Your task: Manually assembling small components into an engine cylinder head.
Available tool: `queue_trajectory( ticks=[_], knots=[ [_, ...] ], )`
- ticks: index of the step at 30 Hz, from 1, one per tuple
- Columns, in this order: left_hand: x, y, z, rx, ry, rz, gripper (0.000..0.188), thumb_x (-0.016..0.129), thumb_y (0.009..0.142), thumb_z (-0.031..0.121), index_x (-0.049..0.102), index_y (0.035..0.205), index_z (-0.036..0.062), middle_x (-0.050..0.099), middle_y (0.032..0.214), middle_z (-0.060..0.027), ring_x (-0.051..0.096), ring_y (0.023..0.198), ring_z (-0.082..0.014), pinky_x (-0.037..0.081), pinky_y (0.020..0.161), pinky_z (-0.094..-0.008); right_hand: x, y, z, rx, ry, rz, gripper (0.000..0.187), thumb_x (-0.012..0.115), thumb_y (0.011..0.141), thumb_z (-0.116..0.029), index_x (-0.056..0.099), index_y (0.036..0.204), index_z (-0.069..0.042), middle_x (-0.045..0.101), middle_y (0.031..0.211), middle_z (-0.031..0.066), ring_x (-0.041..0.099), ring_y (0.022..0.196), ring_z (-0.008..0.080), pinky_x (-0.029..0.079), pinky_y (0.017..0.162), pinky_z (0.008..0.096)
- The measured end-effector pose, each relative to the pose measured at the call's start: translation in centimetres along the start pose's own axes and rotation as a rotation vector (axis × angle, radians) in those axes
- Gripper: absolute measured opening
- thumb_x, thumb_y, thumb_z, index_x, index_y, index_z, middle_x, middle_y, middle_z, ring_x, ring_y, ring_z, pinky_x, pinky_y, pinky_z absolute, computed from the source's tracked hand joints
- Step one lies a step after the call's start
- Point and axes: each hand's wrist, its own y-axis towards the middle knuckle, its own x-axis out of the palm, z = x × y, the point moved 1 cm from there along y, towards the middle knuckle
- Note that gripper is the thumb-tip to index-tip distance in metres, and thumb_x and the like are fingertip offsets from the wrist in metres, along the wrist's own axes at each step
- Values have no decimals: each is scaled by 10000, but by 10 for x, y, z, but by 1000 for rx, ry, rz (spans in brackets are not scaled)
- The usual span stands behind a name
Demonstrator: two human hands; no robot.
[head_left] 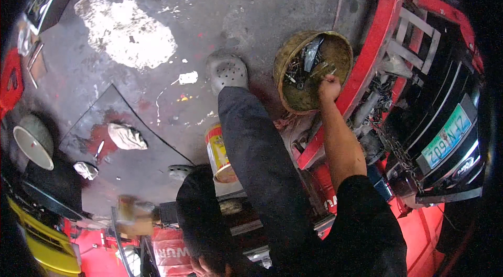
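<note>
My right hand [330,88] reaches into a round, grimy yellow-brown basin [339,49] on the floor at the right. Its fingers are closed in a pinch around something small and thin that I cannot make out. Beside the hand, several small metal parts [294,71] that look like bolts and nuts lie in the basin, with a grey-blue flat piece [312,52] among them. My left hand [205,267] shows only in part at the lower edge, close to my dark trouser leg; its fingers are mostly hidden.
A red metal frame [361,64] runs along the basin's right side, by a dark vehicle part with a plate [446,135]. A yellow-red can [219,152] stands by my leg. At the left are a crumpled white cloth [127,136] and a grey bowl [34,143].
</note>
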Motion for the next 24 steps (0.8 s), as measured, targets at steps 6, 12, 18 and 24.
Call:
queue_trajectory(
  ticks=[6, 12, 18, 24],
  knots=[
    [-2, -40, 1, -350, -141, -175, 1072, 877, 718, 446, 324, 1539, 33, 351, 1494, -367, 349, 1392, -565, 329, 1161, -631, -179, -148, -211, -613, 258, -82, 158, 739, 824, 14, 709, 951, -75, 695, 1030, 120, 670, 941, 294, 536, 857, 405],
    [-83, -18, 46, -128, -422, 48, 803, 860, 765, 282, 517, 1461, 76, 591, 1415, -194, 482, 1339, -441, 394, 1118, -573, -348, -302, -404, -1468, 390, -210, 233, 744, 755, 52, 718, 927, -103, 694, 1064, 47, 647, 930, 289, 511, 806, 428],
    [-288, -107, 100, 104, -891, 866, 528, 780, 873, 38, 619, 1376, 41, 680, 1333, -160, 603, 1285, -332, 464, 1109, -445, -495, -464, -495, -1857, 670, -700, 278, 752, 680, 46, 734, 914, -102, 709, 1056, 34, 633, 932, 276, 523, 822, 411],
    [-242, -248, 18, -196, -2165, 665, 503, 800, 939, 149, 593, 1345, -65, 729, 1160, -137, 688, 1077, -195, 551, 930, -336, -618, -629, -469, -2164, 811, -976, 303, 760, 664, 62, 749, 916, -105, 719, 1033, 35, 635, 947, 284, 534, 833, 406]
  ],
)
